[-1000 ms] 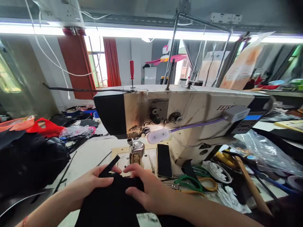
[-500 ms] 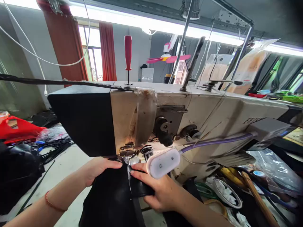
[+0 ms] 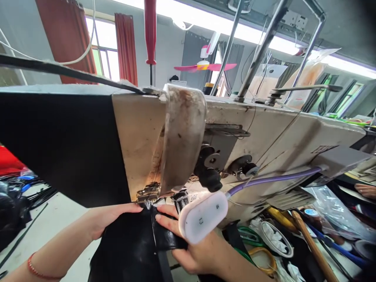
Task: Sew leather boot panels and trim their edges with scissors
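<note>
Head-view background: red curtain [image 3: 125,47], eleven o'clock. Sewing machine [image 3: 141,133], centre; lamp [image 3: 205,215], six o'clock, presumably for light. Black fabric [image 3: 126,243], seven o'clock: my right hand [image 3: 204,252] flat, unclenched, seemingly steadying it; my left hand [image 3: 102,221] touching, grip untellable.

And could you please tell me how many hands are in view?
3: the left hand and the right hand, both on the glossy black material, plus another person's hand at the far right; others may be hidden.

glossy leather-like black material [image 3: 126,243], stained painted-metal sewing machine [image 3: 264,125], smooth plastic lamp [image 3: 204,219]
</note>
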The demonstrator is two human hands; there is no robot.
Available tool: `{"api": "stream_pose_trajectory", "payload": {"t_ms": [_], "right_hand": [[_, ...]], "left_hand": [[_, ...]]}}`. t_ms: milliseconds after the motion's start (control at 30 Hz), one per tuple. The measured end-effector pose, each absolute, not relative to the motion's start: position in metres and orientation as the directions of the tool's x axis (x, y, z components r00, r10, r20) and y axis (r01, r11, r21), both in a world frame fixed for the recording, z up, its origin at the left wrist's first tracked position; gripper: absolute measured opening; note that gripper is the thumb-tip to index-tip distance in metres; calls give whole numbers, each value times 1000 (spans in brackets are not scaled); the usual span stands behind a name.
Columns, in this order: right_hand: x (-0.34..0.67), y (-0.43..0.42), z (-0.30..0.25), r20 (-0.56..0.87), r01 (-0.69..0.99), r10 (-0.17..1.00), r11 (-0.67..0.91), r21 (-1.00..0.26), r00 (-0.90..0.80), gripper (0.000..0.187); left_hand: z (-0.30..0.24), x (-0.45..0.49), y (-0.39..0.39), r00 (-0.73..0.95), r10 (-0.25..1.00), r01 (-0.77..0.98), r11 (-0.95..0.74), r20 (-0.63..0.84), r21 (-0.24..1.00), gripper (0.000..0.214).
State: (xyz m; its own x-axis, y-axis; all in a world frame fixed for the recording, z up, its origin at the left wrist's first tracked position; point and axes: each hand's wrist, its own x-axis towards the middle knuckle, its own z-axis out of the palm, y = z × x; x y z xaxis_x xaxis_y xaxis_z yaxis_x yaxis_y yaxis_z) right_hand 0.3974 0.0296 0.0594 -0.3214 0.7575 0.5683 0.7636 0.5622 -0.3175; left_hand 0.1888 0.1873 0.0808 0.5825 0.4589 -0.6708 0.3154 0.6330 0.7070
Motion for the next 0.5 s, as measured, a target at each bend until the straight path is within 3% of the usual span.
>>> {"api": "stream_pose_trajectory", "payload": {"t_ms": [333, 500], "right_hand": [[397, 28, 57, 488, 818, 827, 471, -331, -279, 53], [399, 27, 55, 451, 816, 843, 467, -342, -294, 47]], "left_hand": [[63, 189, 199, 633, 404, 354, 608, -660, 711, 24], [66, 187, 195, 635, 423, 362, 576, -646, 733, 36]]}}
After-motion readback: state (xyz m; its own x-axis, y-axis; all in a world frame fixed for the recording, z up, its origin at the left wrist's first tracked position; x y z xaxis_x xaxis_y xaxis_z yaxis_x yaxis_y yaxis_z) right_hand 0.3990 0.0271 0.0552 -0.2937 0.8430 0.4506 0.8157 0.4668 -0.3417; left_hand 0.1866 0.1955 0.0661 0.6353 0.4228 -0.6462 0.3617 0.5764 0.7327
